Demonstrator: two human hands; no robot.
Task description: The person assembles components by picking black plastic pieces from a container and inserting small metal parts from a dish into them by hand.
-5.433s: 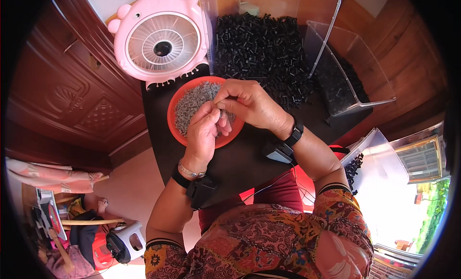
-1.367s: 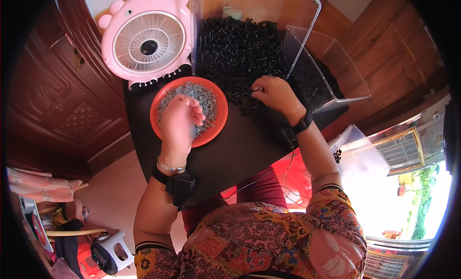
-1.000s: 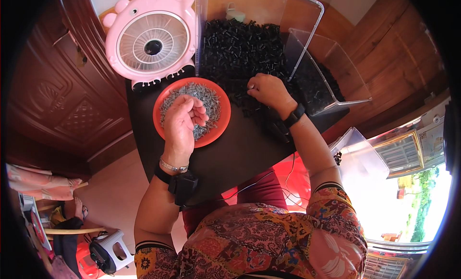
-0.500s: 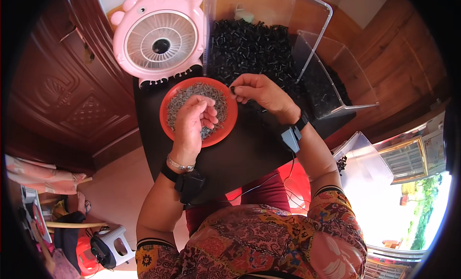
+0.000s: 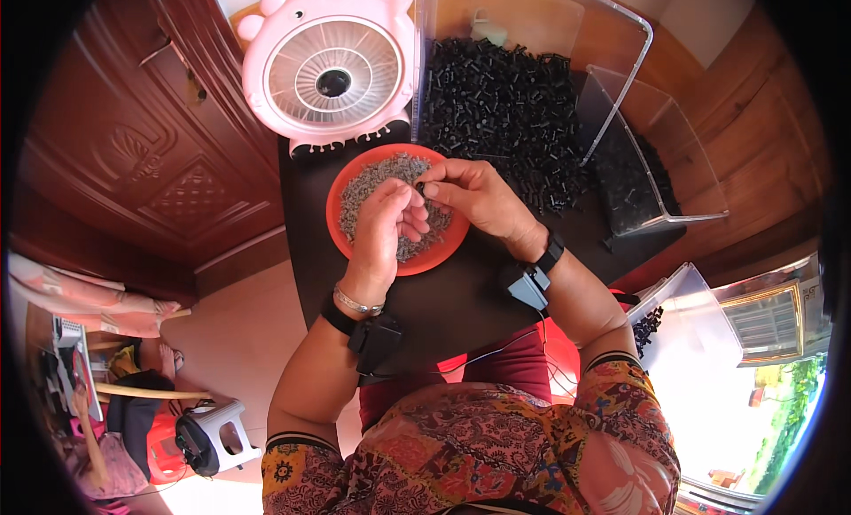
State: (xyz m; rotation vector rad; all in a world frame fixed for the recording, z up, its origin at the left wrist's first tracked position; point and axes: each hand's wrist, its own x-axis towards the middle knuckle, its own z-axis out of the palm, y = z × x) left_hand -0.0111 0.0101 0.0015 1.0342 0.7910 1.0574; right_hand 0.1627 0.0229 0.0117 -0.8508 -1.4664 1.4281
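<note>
My right hand (image 5: 486,200) pinches a small black piece (image 5: 420,187) between thumb and forefinger, at the fingertips of my left hand (image 5: 381,227). My left fingers are curled with the thumb pressed to the forefinger; whatever they hold is too small to make out. Both hands are over an orange-red bowl (image 5: 450,249), the left one covering part of it. In the bowl lie many small grey metal-looking pieces (image 5: 370,180). Behind my right hand a big heap of short black cylindrical parts (image 5: 505,98) spreads over the dark table (image 5: 425,311).
A pink animal-shaped fan (image 5: 332,81) stands behind the bowl. Clear plastic bins (image 5: 656,218) hold black parts at the back right. A thin cable (image 5: 496,348) hangs from my wrist devices. Another person (image 5: 106,453) sits at the far left, near a stool (image 5: 226,440).
My right hand has brought the black piece from the bowl's right rim over to my left fingertips. The whole view has shifted, so the table appears farther right.
</note>
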